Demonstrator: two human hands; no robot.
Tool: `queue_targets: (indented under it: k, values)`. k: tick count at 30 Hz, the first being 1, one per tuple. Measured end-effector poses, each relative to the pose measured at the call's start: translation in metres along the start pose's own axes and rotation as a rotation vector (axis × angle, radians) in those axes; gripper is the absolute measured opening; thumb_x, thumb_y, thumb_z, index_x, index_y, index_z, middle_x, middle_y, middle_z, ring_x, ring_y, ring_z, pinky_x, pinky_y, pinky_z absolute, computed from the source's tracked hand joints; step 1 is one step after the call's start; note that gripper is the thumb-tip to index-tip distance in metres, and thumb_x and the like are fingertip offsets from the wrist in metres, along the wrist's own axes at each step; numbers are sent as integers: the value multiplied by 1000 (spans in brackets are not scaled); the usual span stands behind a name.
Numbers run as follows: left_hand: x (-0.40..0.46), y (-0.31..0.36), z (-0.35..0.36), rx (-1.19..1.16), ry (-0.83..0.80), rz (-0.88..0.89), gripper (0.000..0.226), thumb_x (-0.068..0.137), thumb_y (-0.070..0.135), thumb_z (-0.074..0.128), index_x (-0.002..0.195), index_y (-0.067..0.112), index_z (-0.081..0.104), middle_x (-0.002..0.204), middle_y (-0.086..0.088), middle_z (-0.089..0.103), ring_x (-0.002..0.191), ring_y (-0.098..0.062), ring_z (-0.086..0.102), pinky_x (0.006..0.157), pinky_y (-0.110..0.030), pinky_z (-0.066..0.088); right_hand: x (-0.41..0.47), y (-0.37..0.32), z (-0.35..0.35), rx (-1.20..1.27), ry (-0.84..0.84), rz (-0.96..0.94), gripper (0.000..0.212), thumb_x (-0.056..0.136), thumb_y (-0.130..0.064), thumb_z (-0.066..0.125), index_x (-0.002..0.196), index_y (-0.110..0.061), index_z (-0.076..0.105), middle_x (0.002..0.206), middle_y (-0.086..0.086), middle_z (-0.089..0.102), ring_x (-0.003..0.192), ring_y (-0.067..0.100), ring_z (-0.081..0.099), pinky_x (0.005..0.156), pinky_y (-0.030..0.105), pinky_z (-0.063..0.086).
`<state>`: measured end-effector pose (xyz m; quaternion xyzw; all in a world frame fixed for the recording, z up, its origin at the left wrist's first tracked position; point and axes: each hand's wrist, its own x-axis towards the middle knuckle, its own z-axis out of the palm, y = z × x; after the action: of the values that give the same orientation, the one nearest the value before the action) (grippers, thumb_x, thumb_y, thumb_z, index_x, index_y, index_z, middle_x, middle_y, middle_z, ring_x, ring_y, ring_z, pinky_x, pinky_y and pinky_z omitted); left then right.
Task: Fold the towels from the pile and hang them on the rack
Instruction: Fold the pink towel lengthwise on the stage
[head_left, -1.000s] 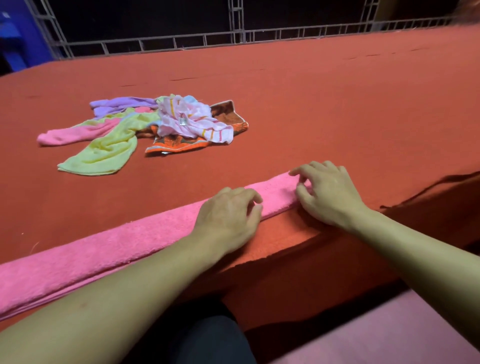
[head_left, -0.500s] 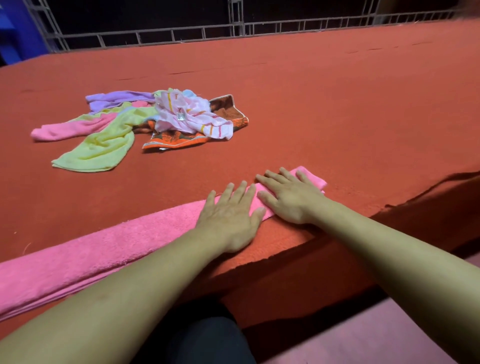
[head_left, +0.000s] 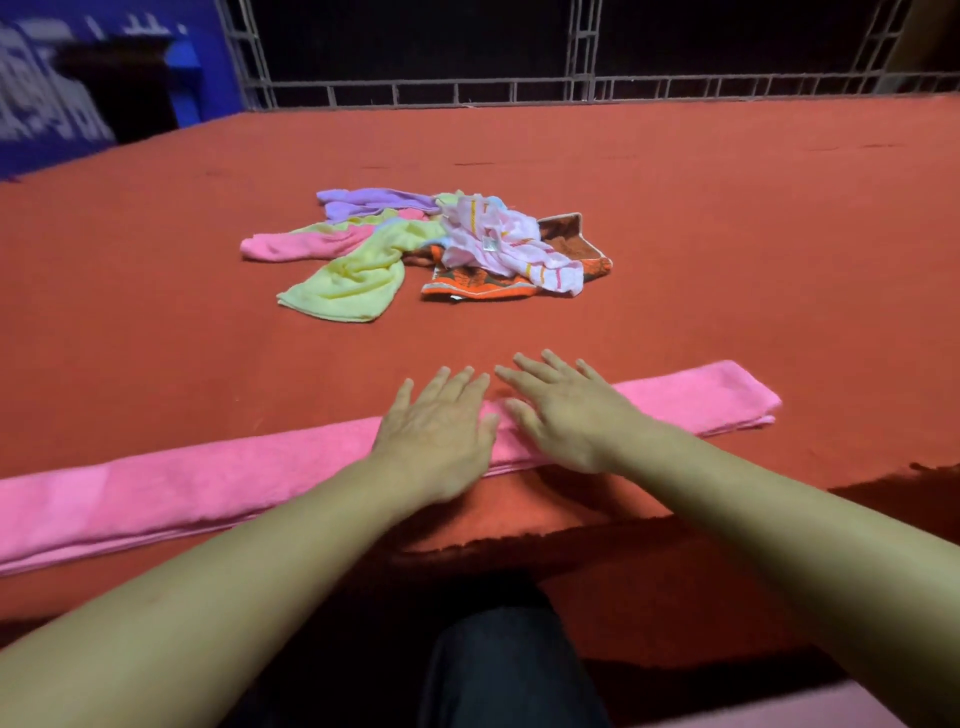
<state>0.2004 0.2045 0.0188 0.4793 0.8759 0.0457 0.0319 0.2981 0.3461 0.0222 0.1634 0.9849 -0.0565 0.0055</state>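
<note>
Both hands lie flat with straight, spread fingers on the pink towel (head_left: 218, 483), gripping nothing: the left hand (head_left: 436, 431) and the right hand (head_left: 566, 415) press side by side near its middle, almost touching. The towel is already folded into a long narrow strip and runs along the near edge of the red counter (head_left: 727, 234), its right end (head_left: 748, 397) stopping short of the near right corner and its left end passing out of view.

The step in hand looks like smoothing the strip before the next fold. To do it well, I would sweep the palms outward from the middle toward each end, keeping the long edges lined up so the layers do not creep, then bring one end over to meet the other squarely.

The pile of unfolded towels (head_left: 431, 249) sits toward the middle of the counter, well apart from the hands: lilac, pink, yellow, a pale striped one and an orange patterned one, tangled together. No rack can be picked out with certainty.

A small white tag (head_left: 488, 242) shows on the striped towel; its print is too small to read.
</note>
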Motion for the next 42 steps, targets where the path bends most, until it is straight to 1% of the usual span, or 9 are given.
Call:
queue_targets:
  k: [5, 8, 11, 16, 23, 28, 33, 38, 42]
  values:
    - [-39, -74, -3, 23, -49, -126, 57, 104, 46, 17, 157, 27, 8, 165, 8, 2, 152, -14, 0, 122, -50, 0, 26, -84, 16, 40, -12, -147, 56, 104, -44, 25, 156, -29, 12, 165, -3, 4, 152, 22, 3, 120, 48, 5]
    - [-56, -108, 4, 66, -105, -166, 59, 102, 50, 13, 157, 28, 8, 165, 8, -2, 152, -15, -2, 121, -54, -2, 36, -116, 27, 45, -49, -198, 57, 103, -50, 21, 156, -33, 9, 165, -5, 5, 152, 21, 2, 121, 48, 3]
    - [-66, -122, 11, 65, -108, -150, 59, 102, 50, 11, 157, 30, 5, 165, 8, -4, 151, -14, -4, 121, -53, -4, 34, -122, 41, 26, -88, -201, 59, 101, -56, 15, 155, -38, 1, 165, -8, 5, 152, 18, 3, 122, 48, 1]
    - [-68, -126, 4, -3, -70, -120, 59, 103, 49, 14, 157, 30, 0, 165, 9, 0, 151, -12, -4, 121, -52, -7, 39, -126, 31, -29, -154, -163, 61, 101, -54, 16, 156, -34, 0, 165, -7, 1, 152, 19, 0, 121, 50, -1]
    - [-108, -187, -17, 30, 58, -218, 55, 104, 41, 19, 157, 31, 7, 164, 11, 6, 151, -10, 0, 122, -48, -3, 52, -199, 23, 5, -51, -297, 57, 103, -46, 20, 156, -32, 7, 165, -6, 4, 152, 20, 1, 121, 48, 1]
    - [-138, -233, -5, 30, -85, -318, 57, 102, 52, 12, 155, 36, -1, 165, 10, -4, 151, -11, -6, 121, -51, -5, 69, -245, 38, 23, -77, -370, 57, 103, -48, 19, 156, -34, 5, 165, -6, 3, 152, 20, 1, 122, 48, 1]
    - [-152, -252, 2, 38, -38, -284, 57, 101, 56, 13, 154, 41, -3, 164, 11, -2, 151, -10, -5, 121, -50, -6, 72, -247, 54, 1, -123, -354, 59, 101, -56, 14, 155, -40, -1, 165, -8, -1, 152, 18, 1, 122, 49, 2]
    - [-154, -256, -9, 29, 28, -263, 54, 102, 51, 13, 155, 39, 7, 164, 11, 5, 151, -11, -1, 122, -47, -5, 78, -258, 41, -5, -125, -334, 59, 101, -54, 17, 156, -37, 3, 165, -7, -1, 152, 18, -3, 121, 50, -2]
    - [-165, -285, -10, 95, 0, -353, 56, 102, 53, 12, 155, 39, 4, 165, 10, 1, 151, -11, -5, 122, -48, -6, 81, -277, 42, 28, -93, -381, 58, 102, -52, 17, 156, -37, 4, 165, -7, -1, 152, 18, -4, 122, 48, -2]
